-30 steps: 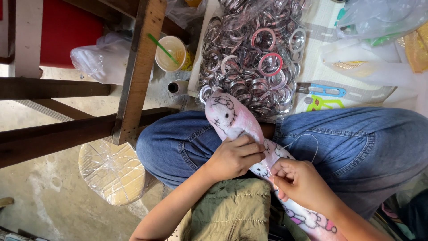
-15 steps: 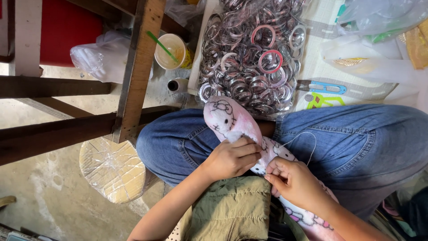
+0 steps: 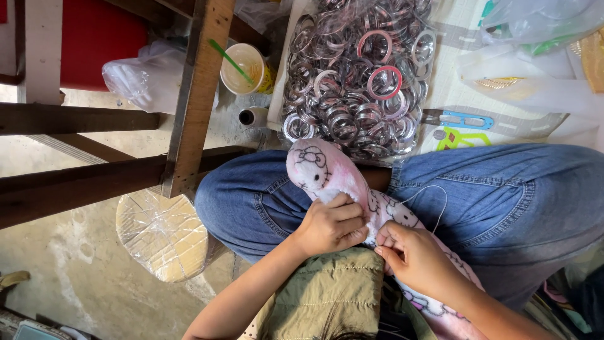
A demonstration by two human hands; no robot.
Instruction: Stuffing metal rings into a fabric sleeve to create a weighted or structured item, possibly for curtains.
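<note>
The left hand (image 3: pixel 330 225), at centre frame, has its fingers curled tight together, clamped on the pink plush fabric piece (image 3: pixel 340 182) with cartoon cat faces that lies across the lap. Just right of it, the right hand (image 3: pixel 412 258) pinches fingertips together on the same fabric; a thin white thread (image 3: pixel 434 195) loops up from there over the blue jeans (image 3: pixel 503 195). Above, at the upper middle, sits a bag of clear plastic rings (image 3: pixel 358 75), with blue-handled scissors (image 3: pixel 462 119) to its right.
</note>
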